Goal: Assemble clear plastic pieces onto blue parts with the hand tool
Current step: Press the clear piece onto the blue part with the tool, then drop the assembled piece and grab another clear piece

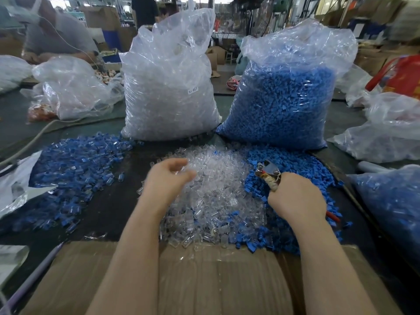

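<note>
On the dark table, a loose heap of clear plastic pieces lies dead centre, with a spread of blue parts touching it at 3 o'clock and a wider scatter of assembled blue-and-clear pieces off at 9 o'clock. The left hand hovers over the heap's 10 o'clock edge, fingers curled inward; motion blur hides whether anything sits between the fingertips, so I cannot tell if it grasps a piece. The right hand is clenched round the handles of the hand tool, whose metal head points toward 11 o'clock, just above the border between clear and blue piles. At 12 o'clock from the heap stand two tall plastic sacks side by side: the bag of clear pieces toward 11 o'clock, the bag of blue parts toward 1 o'clock. A flattened cardboard sheet lies at 6 o'clock beneath both forearms, touching the heap's near edge.
</note>
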A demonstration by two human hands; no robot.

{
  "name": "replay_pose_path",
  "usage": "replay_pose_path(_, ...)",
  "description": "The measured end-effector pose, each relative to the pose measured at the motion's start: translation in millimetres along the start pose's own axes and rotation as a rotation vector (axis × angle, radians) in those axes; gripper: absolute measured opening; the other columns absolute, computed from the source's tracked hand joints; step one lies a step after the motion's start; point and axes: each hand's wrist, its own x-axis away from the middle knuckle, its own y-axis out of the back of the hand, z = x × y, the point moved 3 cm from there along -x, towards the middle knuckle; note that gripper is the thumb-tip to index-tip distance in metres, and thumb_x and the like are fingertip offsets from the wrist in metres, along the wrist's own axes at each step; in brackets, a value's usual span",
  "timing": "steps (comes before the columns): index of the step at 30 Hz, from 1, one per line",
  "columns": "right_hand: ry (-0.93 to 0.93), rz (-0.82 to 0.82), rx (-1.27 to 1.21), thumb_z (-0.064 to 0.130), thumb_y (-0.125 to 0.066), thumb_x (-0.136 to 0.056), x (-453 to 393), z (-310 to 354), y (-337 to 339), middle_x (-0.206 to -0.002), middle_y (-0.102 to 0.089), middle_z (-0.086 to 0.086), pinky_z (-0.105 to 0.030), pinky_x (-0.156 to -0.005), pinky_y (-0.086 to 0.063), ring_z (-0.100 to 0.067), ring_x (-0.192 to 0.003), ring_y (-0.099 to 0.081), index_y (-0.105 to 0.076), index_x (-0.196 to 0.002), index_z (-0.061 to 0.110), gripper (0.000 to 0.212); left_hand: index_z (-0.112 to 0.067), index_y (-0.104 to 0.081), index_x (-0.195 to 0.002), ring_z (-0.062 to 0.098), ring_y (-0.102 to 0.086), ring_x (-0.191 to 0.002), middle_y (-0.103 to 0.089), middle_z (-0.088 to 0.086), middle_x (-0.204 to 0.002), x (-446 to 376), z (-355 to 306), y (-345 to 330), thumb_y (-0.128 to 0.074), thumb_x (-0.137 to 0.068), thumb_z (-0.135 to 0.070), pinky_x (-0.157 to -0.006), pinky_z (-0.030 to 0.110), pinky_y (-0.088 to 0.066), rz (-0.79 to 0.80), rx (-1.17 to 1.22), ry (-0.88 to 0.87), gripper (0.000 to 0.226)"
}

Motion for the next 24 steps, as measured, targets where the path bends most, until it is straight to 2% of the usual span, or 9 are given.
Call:
replay_pose_path(2, -0.014, -0.009, -0.018, 0.025, -0.060, -0.088, 0.3, 0.3, -0.1, -0.071, -0.051, -0.004, -0.027, -0.046, -0.026, -0.020, -0.059, -0.045, -0.044, -0.072, 0.017, 0.024, -0.028, -0.058, -0.132, 0.016, -0.057, -0.112, -0.059, -0.003, -0.131, -0.3, -4.2, -15.9, -0.072, -0.087, -0.034, -0.103, 0.042, -0.047, 0.034, -0.287, -0.058, 0.048)
replay_pose_path(5, -0.007, -0.020, -0.027, 0.026, -0.060, -0.089, 0.3, 0.6, -0.2, -0.071, -0.050, -0.003, -0.028, -0.046, -0.026, -0.019, -0.058, -0.044, -0.043, -0.072, 0.017, 0.026, -0.026, -0.058, -0.133, 0.022, -0.053, -0.120, -0.059, 0.000, -0.131, 0.7, -9.9, -27.7, -0.068, -0.091, -0.031, -0.106, 0.045, -0.044, -0.062, -0.551, -0.177, 0.044)
replay_pose_path(8, 0.005, -0.051, -0.043, 0.030, -0.060, -0.090, -0.3, 1.5, 1.8, -0.071, -0.048, -0.002, -0.028, -0.046, -0.024, -0.017, -0.057, -0.042, -0.041, -0.072, 0.019, 0.029, -0.027, -0.067, -0.112, 0.013, -0.058, -0.100, -0.066, -0.005, -0.114, 0.5, -8.7, -28.0, -0.067, -0.091, -0.026, -0.087, 0.031, -0.048, -0.103, -0.500, -0.209, 0.021)
replay_pose_path(10, 0.014, -0.074, -0.059, 0.031, -0.058, -0.091, -1.0, 2.9, 3.7, -0.071, -0.048, -0.001, -0.028, -0.046, -0.023, -0.016, -0.058, -0.041, -0.041, -0.075, 0.019, 0.026, -0.029, -0.068, -0.101, 0.006, -0.055, -0.086, -0.066, -0.009, -0.104, 0.2, -7.5, -27.0, -0.068, -0.091, -0.028, -0.075, 0.025, -0.042, -0.111, -0.485, -0.207, 0.010)
replay_pose_path(13, 0.033, -0.104, -0.117, 0.031, -0.055, -0.092, -1.7, 4.4, 5.4, -0.071, -0.047, -0.001, -0.029, -0.046, -0.022, -0.017, -0.058, -0.040, -0.043, -0.082, 0.018, 0.021, -0.029, -0.069, -0.105, 0.002, -0.052, -0.076, -0.067, -0.009, -0.103, 0.3, -8.5, -27.6, -0.069, -0.091, -0.031, -0.069, 0.023, -0.039, -0.120, -0.508, -0.218, 0.014)
replay_pose_path(16, 0.058, -0.133, -0.178, 0.030, -0.054, -0.092, -1.1, 6.6, 6.0, -0.071, -0.046, 0.000, -0.030, -0.047, -0.022, -0.015, -0.059, -0.038, -0.043, -0.082, 0.019, 0.019, -0.030, -0.071, -0.109, 0.006, -0.053, -0.077, -0.064, -0.009, -0.099, 0.3, -9.5, -29.0, -0.070, -0.090, -0.032, -0.071, 0.024, -0.041, -0.111, -0.528, -0.241, 0.019)
replay_pose_path(18, 0.062, -0.143, -0.228, 0.030, -0.055, -0.091, -0.6, 8.7, 6.7, -0.072, -0.048, 0.001, -0.031, -0.049, -0.024, -0.016, -0.060, -0.038, -0.046, -0.083, 0.020, 0.015, -0.031, -0.072, -0.102, 0.005, -0.053, -0.077, -0.061, -0.012, -0.096, 0.2, -8.5, -28.2, -0.070, -0.089, -0.032, -0.072, 0.025, -0.042, -0.109, -0.505, -0.237, 0.013)
replay_pose_path(21, 0.100, -0.179, -0.266, 0.027, -0.056, -0.090, 0.6, 12.6, 8.9, -0.077, -0.048, 0.003, -0.034, -0.057, -0.029, -0.017, -0.062, -0.040, -0.050, -0.085, 0.019, 0.011, -0.032, -0.069, -0.096, 0.009, -0.057, -0.088, -0.062, -0.009, -0.105, -0.6, -7.3, -27.9, -0.071, -0.089, -0.033, -0.081, 0.030, -0.048, -0.100, -0.486, -0.227, 0.007)
replay_pose_path(24, 0.136, -0.223, -0.312, 0.023, -0.056, -0.090, 2.7, 15.0, 11.9, -0.079, -0.045, 0.003, -0.034, -0.061, -0.031, -0.018, -0.065, -0.041, -0.052, -0.084, 0.018, 0.008, -0.029, -0.066, -0.120, 0.017, -0.057, -0.105, -0.060, -0.004, -0.118, -2.2, -6.0, -32.9, -0.065, -0.093, -0.035, -0.095, 0.038, -0.049, -0.019, -0.536, -0.254, 0.027)
